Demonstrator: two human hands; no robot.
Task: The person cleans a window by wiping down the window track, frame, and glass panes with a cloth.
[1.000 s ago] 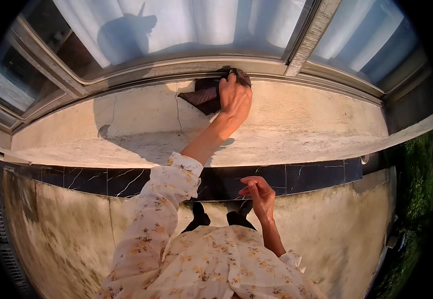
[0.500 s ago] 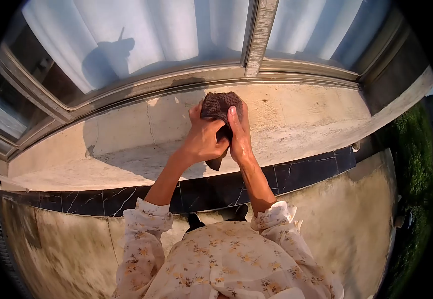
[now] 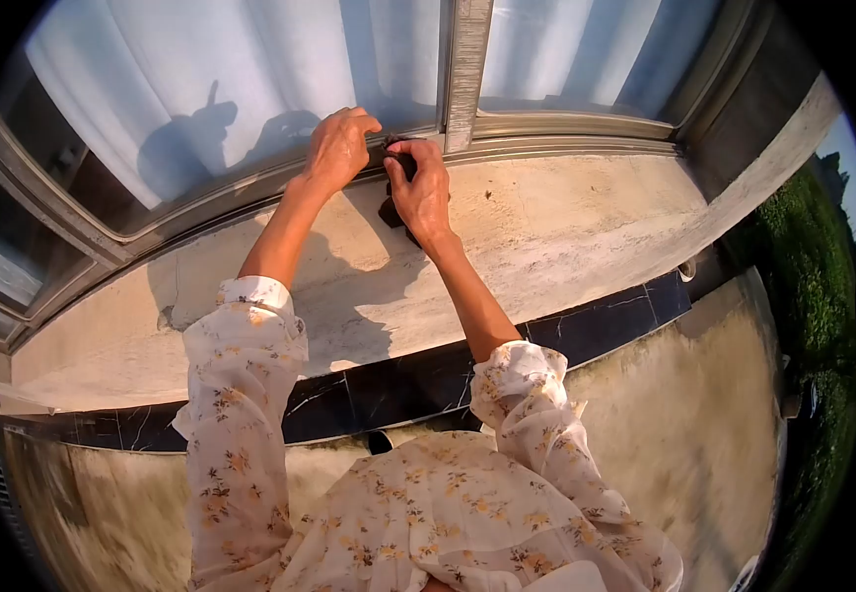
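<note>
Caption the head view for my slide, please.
Right hand holding a dark cloth by the window frame, left hand nearby.

Rag (image 3: 389, 211) matt cloth; sill (image 3: 571, 207) surf. rough.

Brown cloth (image 3: 389, 212) partly hidden behind right hand (image 3: 423, 197); black shoe (image 3: 380, 442) mostly covered by floral blouse (image 3: 418, 498); curtain (image 3: 250, 49) cut off above

left hand (image 3: 337, 150): parted from right, now near window frame (image 3: 465, 74) | right hand (image 3: 422, 192): carried cloth (image 3: 389, 211) to frame
</note>
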